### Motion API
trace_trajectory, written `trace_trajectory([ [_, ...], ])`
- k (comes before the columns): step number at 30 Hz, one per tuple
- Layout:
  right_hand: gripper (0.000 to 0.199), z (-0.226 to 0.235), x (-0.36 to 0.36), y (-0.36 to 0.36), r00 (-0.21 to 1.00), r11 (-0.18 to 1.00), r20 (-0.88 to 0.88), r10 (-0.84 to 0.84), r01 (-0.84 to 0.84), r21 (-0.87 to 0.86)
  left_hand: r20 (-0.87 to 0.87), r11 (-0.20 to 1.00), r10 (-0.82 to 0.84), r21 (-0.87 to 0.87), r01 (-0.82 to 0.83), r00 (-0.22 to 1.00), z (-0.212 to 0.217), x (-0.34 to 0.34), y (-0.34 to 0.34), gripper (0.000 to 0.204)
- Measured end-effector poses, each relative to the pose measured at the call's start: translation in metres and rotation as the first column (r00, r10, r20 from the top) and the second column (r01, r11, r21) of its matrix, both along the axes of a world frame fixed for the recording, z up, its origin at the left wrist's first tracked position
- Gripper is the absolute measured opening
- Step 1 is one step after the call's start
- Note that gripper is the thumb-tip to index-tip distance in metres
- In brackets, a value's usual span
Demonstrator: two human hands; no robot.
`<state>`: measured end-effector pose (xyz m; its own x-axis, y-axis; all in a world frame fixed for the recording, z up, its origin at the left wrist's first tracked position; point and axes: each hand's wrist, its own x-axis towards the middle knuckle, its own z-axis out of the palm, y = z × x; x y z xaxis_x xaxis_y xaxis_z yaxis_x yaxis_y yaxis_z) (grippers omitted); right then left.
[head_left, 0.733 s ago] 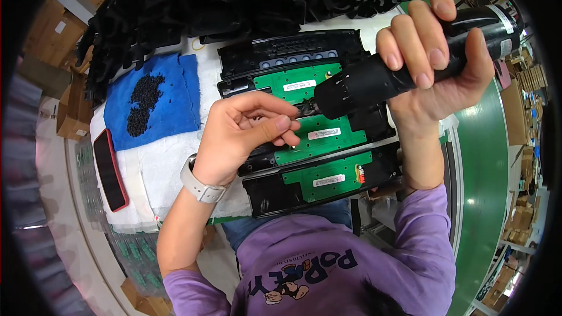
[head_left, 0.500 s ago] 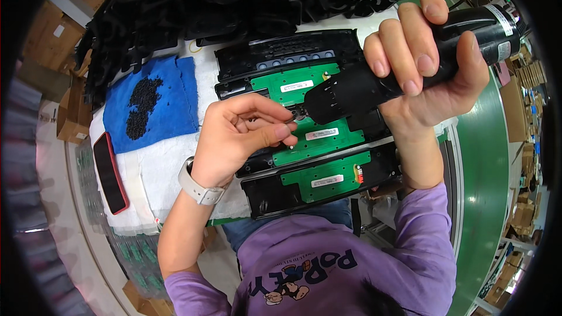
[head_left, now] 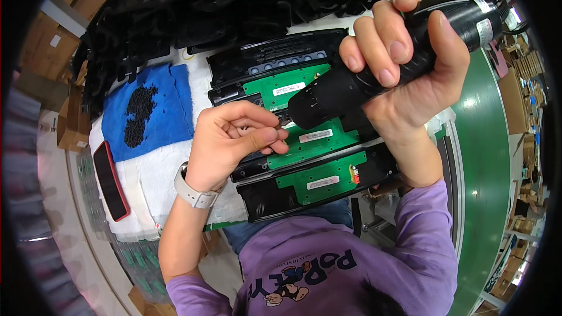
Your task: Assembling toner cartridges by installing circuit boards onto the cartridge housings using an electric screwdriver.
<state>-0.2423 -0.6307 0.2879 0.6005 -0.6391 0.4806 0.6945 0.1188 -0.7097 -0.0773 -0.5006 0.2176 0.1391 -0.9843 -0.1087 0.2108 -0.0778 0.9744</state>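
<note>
At upper right, the power driver (head_left: 418, 36) had smooth, glossy black plastic at its rear and a matt black nose (head_left: 328, 99). Mid-frame, the green circuit boards (head_left: 295, 153) looked smooth and faintly satiny, the housings (head_left: 263, 200) shiny black plastic. At left, the blue cloth (head_left: 171, 105) was matt and creased; below it, the phone (head_left: 110, 182) was glassy. Lower centre, the purple shirt (head_left: 374, 251) was soft, matt fabric.

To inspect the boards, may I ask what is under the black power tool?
Around the tool, green circuit boards in black housings show; what its body covers cannot be seen.
</note>
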Motion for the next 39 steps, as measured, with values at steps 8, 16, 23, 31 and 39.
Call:
trace_trajectory([
  [8,0.026,0.000,-0.004,-0.036,0.949,0.950,-0.120,0.293,-0.303,-0.079,-0.007,0.997,0.059,-0.048,-0.059,0.998,0.003,-0.010,-0.006,0.019],
  [16,0.031,0.003,-0.008,-0.025,0.890,0.951,-0.457,-0.003,-0.138,-0.275,-0.081,0.985,0.168,-0.032,-0.171,0.982,-0.002,-0.006,-0.008,0.020],
  [23,0.026,-0.006,-0.002,-0.021,0.908,0.944,-0.419,0.032,-0.165,-0.286,-0.135,0.995,0.102,0.024,-0.100,0.986,-0.002,-0.004,-0.001,0.021],
  [31,0.012,-0.011,0.001,-0.023,0.927,0.964,-0.354,0.121,-0.194,-0.179,-0.174,0.998,0.065,0.038,-0.059,0.983,-0.001,-0.001,-0.006,0.014],
  [39,0.024,0.006,-0.013,-0.018,0.898,0.949,-0.431,0.090,-0.209,-0.238,-0.194,0.981,0.192,0.003,-0.195,0.962,0.000,-0.003,-0.004,0.017],
])
